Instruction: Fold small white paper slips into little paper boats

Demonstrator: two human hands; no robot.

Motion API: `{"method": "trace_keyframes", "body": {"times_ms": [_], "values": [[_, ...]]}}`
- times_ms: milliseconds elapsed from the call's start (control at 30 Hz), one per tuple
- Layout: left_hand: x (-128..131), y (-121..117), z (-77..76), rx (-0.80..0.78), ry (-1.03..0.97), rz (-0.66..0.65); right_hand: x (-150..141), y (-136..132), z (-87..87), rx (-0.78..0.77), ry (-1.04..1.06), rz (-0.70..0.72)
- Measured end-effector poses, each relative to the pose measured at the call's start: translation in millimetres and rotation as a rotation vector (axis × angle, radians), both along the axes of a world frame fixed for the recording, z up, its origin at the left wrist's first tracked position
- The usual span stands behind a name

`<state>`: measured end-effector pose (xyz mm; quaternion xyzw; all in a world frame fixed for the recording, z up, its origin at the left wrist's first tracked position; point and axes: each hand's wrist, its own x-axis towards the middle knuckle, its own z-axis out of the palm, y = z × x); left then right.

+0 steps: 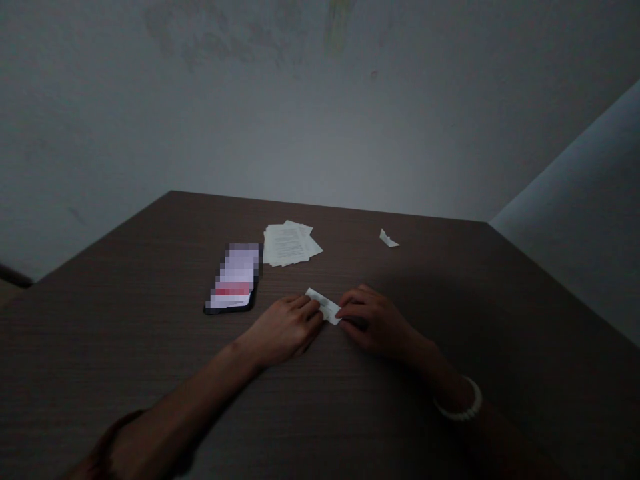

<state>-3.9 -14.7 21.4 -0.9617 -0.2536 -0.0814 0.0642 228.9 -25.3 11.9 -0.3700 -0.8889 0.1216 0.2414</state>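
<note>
Paper point(329, 309), perhaps folded, lies partly hidden under the left fingers point(311, 309).

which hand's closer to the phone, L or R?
Left. The left hand is just right of the phone and a bit nearer the person; the right hand is farther right, past the paper piece.

No legible text — printed lines on the stacked sheets point(286, 244) (too small), phone screen point(237, 270) pixelated
</note>
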Motion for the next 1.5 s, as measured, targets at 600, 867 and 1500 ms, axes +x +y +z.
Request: {"method": "trace_keyframes", "body": {"times_ms": [600, 867, 1500], "values": [[1.5, -0.9, -0.8, -0.171, -0.103, 0.000, -1.2, 2.0, 1.5, 0.031, -0.070, -0.001], [4.1, -0.7, 1.0, -0.210, -0.095, -0.001, -2.5, 2.2, 1.6, 0.014, -0.067, -0.039], [3.4, -2.3, 7.1, -0.219, -0.043, -0.042, -10.4, 1.4, -7.4, -0.010, -0.025, -0.173]]}}
